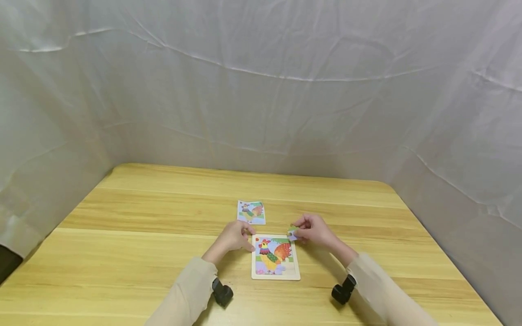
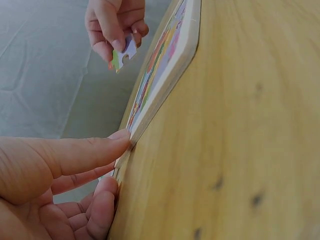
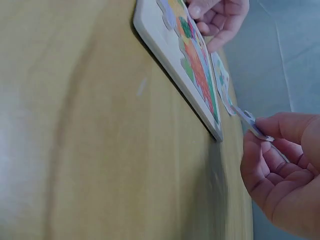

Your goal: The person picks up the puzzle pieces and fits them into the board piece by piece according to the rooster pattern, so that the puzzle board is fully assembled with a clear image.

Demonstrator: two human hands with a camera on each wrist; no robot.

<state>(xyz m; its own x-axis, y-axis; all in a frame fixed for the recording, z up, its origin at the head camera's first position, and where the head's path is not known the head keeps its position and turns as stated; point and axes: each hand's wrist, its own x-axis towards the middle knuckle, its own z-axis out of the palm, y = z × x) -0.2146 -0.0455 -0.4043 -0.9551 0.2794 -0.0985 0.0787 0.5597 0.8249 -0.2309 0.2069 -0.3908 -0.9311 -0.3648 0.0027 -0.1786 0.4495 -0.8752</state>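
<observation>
A jigsaw board (image 1: 276,277) with a pale wooden rim lies flat on the table, filled in part with a rooster picture; bare wood shows at its lower right. My left hand (image 1: 235,236) rests at its upper left corner, thumb and index finger touching the rim (image 2: 172,75). Beyond the opposite upper corner, my right hand (image 1: 316,230) pinches a puzzle piece (image 1: 292,233) between thumb and fingers. That puzzle piece (image 2: 125,54), green and pale lilac, is held above the table, apart from the bare spot. In the right wrist view the piece (image 3: 251,125) appears nearly edge-on.
A paper card (image 1: 251,213) printed with the same rooster lies behind the board. Wood-grain table (image 1: 163,258) surrounds everything, and a pale cloth curtain (image 1: 261,108) hangs along its back and sides. Each wrist wears a small black camera (image 1: 222,293).
</observation>
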